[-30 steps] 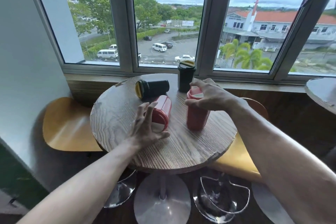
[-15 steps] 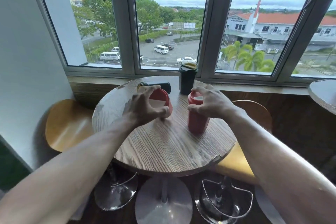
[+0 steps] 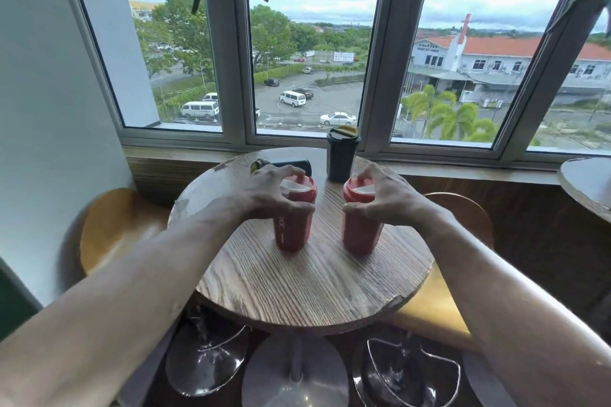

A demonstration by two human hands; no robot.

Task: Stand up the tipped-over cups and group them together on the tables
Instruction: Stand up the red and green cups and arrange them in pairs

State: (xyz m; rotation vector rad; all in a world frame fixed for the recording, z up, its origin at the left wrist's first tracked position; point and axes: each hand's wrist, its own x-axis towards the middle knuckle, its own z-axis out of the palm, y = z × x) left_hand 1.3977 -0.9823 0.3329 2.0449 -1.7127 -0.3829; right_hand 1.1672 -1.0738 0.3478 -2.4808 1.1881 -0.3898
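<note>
Two red lidded cups stand upright on the round wooden table. My left hand grips the top of the left red cup. My right hand grips the top of the right red cup. The two stand a short gap apart. Behind them a black cup with a yellow lid stands upright near the window. A second black cup lies on its side at the table's back left, mostly hidden behind my left hand.
Wooden stool seats sit left and right of the table, their chrome bases below. A wall closes the left side, the window sill runs behind. The edge of another round table shows at far right.
My left hand lifted the tipped red cup from lying on its side to upright, left of the other red cup. My right hand stayed on its cup.
</note>
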